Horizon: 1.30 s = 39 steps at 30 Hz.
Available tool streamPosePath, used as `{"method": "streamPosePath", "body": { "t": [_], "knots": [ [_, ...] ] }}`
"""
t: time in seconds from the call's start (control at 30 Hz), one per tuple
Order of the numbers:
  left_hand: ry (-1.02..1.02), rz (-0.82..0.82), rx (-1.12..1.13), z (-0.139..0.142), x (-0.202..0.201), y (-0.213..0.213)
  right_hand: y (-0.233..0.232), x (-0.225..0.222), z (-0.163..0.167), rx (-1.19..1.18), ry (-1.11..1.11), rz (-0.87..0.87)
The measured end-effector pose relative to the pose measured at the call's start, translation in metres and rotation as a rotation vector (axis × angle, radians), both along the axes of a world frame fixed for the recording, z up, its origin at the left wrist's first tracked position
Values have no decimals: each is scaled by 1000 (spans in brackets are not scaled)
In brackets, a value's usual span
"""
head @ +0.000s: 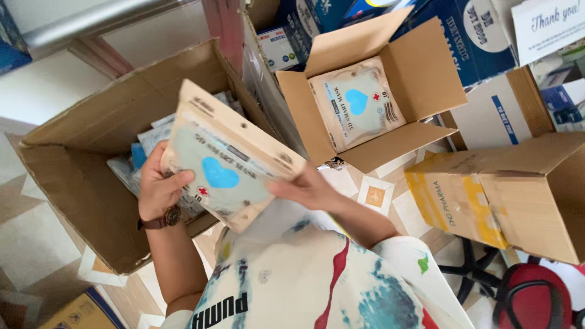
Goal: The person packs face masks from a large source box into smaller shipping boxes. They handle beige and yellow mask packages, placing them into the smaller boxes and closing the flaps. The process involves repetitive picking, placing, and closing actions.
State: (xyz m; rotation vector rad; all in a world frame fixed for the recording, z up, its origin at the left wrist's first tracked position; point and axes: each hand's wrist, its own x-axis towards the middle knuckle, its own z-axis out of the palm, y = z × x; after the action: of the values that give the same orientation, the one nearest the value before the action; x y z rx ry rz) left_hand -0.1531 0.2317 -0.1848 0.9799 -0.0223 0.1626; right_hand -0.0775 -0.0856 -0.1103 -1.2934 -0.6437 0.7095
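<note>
Here, open cardboard boxes [91, 164] crowd a patterned tile floor [24, 244].

- Small open box [420, 79], holding one pouch [356, 103]: the landmark.
- Large open box [79, 183]: left of it.
- Held stack of pouches [228, 158]: between them.
- Closed carton [506, 192]: right, nearer.

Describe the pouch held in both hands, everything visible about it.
The pouch is a flat, beige packet that looks like paper with a clear front, showing a pale item with a blue heart and a small red cross mark. It has a darker sealed strip along its top edge. It is tilted, held above the large open cardboard box. The left hand grips its lower left edge, thumb on the front; the right hand holds its right corner.
</note>
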Motion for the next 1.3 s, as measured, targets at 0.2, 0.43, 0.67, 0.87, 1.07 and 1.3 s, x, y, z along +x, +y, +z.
{"method": "streamPosePath", "body": {
  "t": [0.2,0.43,0.67,0.87,1.07,1.3],
  "knots": [
    [-48,-236,392,75,52,-24,-91,27,94,28,-102,132],
    [-309,-213,543,159,107,-106,-128,82,163,-222,-410,25],
    [-274,4,438,154,134,-143,-166,145,149,-434,-406,-353],
    [-223,288,939,101,117,-142,-206,189,114,-386,-188,-499],
    [-119,150,900,73,105,-152,-204,211,74,-702,-35,-470],
    [-98,97,863,71,94,-163,-194,229,40,-716,146,-333]
  ]
}}
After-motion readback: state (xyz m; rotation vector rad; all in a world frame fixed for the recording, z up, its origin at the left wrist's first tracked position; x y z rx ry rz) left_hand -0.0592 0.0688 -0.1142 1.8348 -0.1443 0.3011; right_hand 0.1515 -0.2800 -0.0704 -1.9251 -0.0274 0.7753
